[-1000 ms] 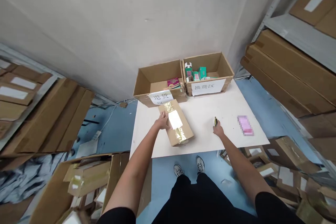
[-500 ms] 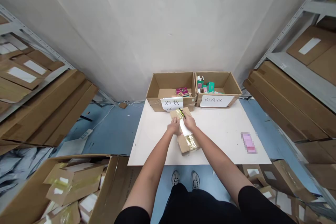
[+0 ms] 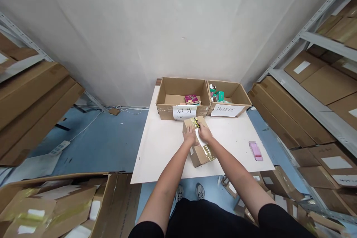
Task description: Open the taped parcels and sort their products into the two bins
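Note:
A taped cardboard box with a white label and shiny yellowish tape along its top lies on the white table. My left hand rests on its top left side with the fingers stretched out. In my right hand is a slim black-and-yellow utility knife, its front end over the tape at the box's far end. I cannot make out the blade.
Behind the parcel stand two open labelled cartons, the left carton holding books, the right carton holding small green boxes. A blurred pink item lies at right. A big carton of parcels stands lower left; shelves flank both sides.
My view has turned to the right. Both hands stay on the box, and the knife remains in my right hand near the far end of the tape.

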